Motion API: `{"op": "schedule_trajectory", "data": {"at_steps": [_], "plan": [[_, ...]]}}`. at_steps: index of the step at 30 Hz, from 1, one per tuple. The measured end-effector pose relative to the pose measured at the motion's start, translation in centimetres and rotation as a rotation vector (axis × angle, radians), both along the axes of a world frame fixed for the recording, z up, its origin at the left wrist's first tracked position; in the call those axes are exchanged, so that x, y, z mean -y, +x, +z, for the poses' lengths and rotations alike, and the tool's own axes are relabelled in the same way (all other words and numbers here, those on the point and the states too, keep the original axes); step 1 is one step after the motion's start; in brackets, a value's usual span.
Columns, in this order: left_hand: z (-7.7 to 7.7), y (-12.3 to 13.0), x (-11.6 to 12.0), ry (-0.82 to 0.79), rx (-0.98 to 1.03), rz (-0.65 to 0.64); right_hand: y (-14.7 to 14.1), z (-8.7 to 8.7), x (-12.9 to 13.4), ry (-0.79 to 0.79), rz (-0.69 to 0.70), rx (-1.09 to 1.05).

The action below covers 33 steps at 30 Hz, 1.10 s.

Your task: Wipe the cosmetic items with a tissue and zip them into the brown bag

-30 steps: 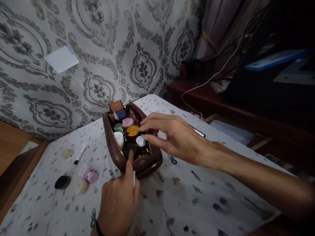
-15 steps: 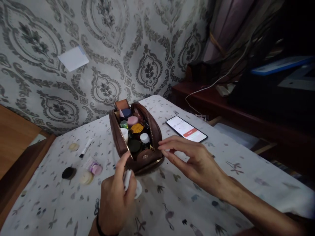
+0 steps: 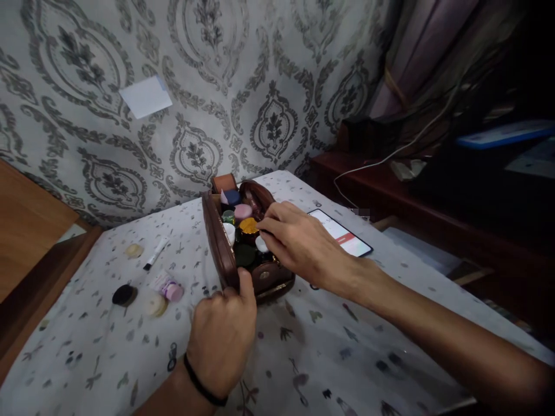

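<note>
A brown leather toiletry bag (image 3: 218, 248) stands unzipped on the bed sheet, packed with small jars. Among them I see a yellow-gold lid (image 3: 248, 226), a pink lid (image 3: 243, 212), a dark blue lid (image 3: 231, 197), a white cap (image 3: 262, 244) and a dark green lid (image 3: 245, 255). My right hand (image 3: 299, 237) reaches over the bag's right side, fingertips pinched beside the gold lid; what they grip is hidden. My left hand (image 3: 225, 329) is curled at the near end, its index finger touching the bag's rim. Whatever its other fingers hold is out of sight.
Left of the bag lie a black-lidded jar (image 3: 124, 295), a cream-coloured jar (image 3: 155, 304), a pink-capped bottle (image 3: 169, 287), a white tube (image 3: 156, 253) and a small yellowish pot (image 3: 134, 250). A lit phone (image 3: 353, 241) rests at right, partly behind my right forearm.
My right hand has moved left from the bag's outer side to over its opening. My left hand has turned knuckles up, hiding the white item that showed in it.
</note>
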<state>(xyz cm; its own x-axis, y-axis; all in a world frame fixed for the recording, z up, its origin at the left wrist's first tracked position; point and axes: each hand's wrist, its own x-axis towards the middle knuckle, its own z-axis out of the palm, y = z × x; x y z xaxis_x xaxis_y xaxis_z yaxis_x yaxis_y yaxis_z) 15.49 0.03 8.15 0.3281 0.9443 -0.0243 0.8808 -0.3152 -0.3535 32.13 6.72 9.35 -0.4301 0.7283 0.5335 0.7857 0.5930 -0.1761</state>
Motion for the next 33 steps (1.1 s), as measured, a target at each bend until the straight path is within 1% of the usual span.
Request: {"op": "schedule_trajectory", "data": {"at_steps": [3,6,10,16,19,22,27,29,33], "plan": [[1.0,0.7,-0.4,-0.050,-0.041,-0.005,0.1,-1.0,-0.2,0.040,-0.002,-0.098],[1.5,0.8,-1.0,-0.119,-0.044,-0.032,0.2,-1.7,-0.1,0.091,0.023,-0.185],[2.1,0.8,-1.4,-0.229,-0.052,-0.071,0.2,-2.0,-0.1,0.113,0.040,-0.246],[2.6,0.5,-1.1,-0.341,-0.001,-0.012,0.5,-2.1,0.2,0.102,0.062,-0.253],[2.4,0.2,-0.9,-0.378,0.037,-0.004,0.5,-1.6,0.2,0.088,0.087,-0.154],[2.1,-0.2,-0.7,-0.375,0.063,-0.010,0.1,-0.7,-0.4,0.041,0.134,0.030],[1.9,-0.6,-0.8,-0.358,0.090,-0.030,-1.2,0.8,-2.0,-0.046,0.191,0.346],[1.8,-0.7,-0.8,-0.341,0.092,-0.042,-1.8,1.3,-2.6,-0.109,0.211,0.431],[1.5,-0.7,-0.8,-0.321,0.089,-0.057,-3.0,2.1,-3.7,-0.285,0.206,0.567]]}}
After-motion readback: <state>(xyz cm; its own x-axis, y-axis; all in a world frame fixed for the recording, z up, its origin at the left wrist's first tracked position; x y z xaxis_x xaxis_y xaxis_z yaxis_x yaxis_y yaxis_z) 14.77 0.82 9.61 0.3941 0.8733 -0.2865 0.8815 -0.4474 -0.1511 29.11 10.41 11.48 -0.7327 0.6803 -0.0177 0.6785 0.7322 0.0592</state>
